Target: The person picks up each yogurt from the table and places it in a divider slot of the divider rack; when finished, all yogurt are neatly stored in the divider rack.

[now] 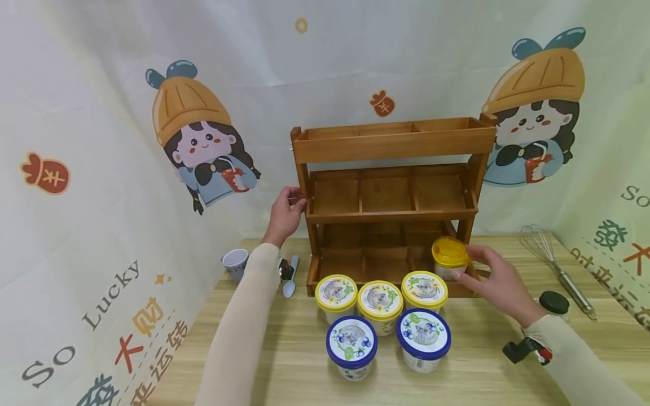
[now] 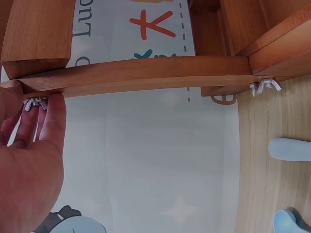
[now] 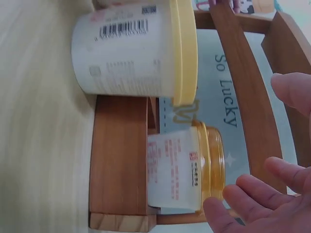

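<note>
A brown wooden three-tier shelf (image 1: 391, 217) stands against the backdrop. My left hand (image 1: 286, 213) grips its left side post; in the left wrist view the fingers (image 2: 54, 119) lie at the post's edge around a wing nut (image 2: 35, 103). At the right end of the bottom tier sits a white tub with an amber-yellow lid (image 1: 449, 252), upright in its compartment. My right hand (image 1: 500, 282) is beside this tub. The right wrist view shows its fingers spread and loosely bent, one fingertip (image 3: 217, 211) right at the lid, the thumb (image 3: 291, 90) well apart.
In front of the shelf stand three yellow-lidded tubs (image 1: 380, 300) and two blue-lidded tubs (image 1: 352, 343). A cup (image 1: 236, 264) and a spoon (image 1: 290, 285) are at left. To the right are a dark-lidded jar (image 1: 554, 304) and a whisk (image 1: 566, 276).
</note>
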A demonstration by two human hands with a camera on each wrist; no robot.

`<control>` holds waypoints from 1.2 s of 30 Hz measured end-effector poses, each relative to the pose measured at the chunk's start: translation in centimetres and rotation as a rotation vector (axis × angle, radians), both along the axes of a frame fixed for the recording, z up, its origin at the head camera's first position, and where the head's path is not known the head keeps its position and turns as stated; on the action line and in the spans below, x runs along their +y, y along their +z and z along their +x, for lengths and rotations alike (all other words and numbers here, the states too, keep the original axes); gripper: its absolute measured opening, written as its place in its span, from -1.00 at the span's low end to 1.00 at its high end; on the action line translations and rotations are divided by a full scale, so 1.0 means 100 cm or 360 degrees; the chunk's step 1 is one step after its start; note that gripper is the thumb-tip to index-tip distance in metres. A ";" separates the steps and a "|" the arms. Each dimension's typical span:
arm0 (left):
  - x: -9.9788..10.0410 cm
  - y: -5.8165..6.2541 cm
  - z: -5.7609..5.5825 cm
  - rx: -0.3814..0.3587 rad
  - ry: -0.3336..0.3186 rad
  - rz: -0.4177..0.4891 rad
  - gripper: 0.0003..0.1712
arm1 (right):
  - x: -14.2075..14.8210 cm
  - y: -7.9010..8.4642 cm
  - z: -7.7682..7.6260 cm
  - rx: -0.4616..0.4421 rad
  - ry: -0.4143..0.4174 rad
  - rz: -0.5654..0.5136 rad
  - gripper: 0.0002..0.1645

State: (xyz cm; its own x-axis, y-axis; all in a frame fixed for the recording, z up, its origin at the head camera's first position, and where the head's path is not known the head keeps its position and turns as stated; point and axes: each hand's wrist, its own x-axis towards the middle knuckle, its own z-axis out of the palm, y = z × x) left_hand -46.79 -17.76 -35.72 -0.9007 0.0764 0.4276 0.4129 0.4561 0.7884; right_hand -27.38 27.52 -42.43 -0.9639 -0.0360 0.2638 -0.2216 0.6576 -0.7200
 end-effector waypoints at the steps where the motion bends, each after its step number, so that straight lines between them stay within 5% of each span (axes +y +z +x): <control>1: 0.000 0.000 0.000 -0.0002 -0.0001 -0.0002 -0.61 | -0.001 -0.001 0.002 0.0012 0.0010 -0.0004 -0.02; 17: 0.001 -0.001 -0.001 0.0017 0.0007 0.0011 -0.61 | -0.012 -0.017 0.037 0.0136 0.0198 0.0009 -0.36; 36: 0.001 -0.002 -0.003 0.0002 0.0013 0.0002 -0.62 | -0.029 -0.044 0.059 0.0026 0.0534 -0.0127 -0.49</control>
State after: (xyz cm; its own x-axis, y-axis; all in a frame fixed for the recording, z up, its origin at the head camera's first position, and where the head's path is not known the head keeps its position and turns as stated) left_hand -47.04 -17.68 -35.91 -0.9009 0.0687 0.4286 0.4101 0.4585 0.7884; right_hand -21.52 24.65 -46.81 -0.8975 -0.3287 0.2939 -0.4278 0.4879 -0.7608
